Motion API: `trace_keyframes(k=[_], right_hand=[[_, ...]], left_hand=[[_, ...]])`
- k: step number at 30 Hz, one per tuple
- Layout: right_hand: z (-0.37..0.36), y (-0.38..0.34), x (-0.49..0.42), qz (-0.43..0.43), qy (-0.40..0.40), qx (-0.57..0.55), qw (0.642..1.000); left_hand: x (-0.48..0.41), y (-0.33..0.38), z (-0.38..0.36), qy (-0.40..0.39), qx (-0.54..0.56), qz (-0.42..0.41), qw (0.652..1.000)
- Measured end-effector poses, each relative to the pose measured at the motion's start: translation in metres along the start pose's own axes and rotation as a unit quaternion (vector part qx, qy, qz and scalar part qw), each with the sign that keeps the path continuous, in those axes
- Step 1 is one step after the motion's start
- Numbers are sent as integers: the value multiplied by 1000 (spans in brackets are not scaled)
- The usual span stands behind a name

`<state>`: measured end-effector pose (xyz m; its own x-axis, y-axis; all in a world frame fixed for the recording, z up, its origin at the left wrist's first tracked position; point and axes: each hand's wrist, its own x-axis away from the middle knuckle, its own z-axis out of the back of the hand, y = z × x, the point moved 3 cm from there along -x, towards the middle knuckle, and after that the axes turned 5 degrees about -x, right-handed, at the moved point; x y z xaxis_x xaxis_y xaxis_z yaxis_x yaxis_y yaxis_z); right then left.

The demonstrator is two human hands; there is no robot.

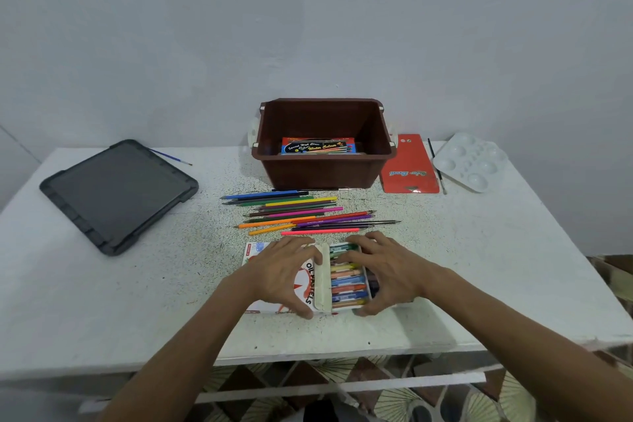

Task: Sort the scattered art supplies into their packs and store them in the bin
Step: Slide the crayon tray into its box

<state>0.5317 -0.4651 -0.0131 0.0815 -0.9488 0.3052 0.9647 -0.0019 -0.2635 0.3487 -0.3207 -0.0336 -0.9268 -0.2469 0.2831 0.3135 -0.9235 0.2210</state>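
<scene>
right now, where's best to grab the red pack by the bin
Probably its near short edge, coming from the front. The red pack lies flat, with the bin crowding its left side and a brush along its right, so that end is freest.

"OIL PASTELS" runs sideways on the pastel pack (305, 288); "Special High Class Water Colours" marks the box (318, 146) in the bin (318, 175).
</scene>
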Motion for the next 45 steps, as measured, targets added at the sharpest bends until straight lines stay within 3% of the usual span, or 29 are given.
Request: trace_keyframes(k=[9, 13, 20, 45], right_hand=[[-4, -5, -10, 6, -42, 35, 999], [1, -9, -9, 35, -3, 10, 999], [-5, -4, -6, 52, -21, 17, 998], [-22, -16, -5, 3, 66, -27, 997]], left_hand=[[0, 3, 1, -17, -2, -1, 1000], [3, 0, 1, -7, 6, -4, 1000], [4, 3, 3, -27, 20, -1, 999], [0, 12, 2, -11, 1, 3, 1000]])
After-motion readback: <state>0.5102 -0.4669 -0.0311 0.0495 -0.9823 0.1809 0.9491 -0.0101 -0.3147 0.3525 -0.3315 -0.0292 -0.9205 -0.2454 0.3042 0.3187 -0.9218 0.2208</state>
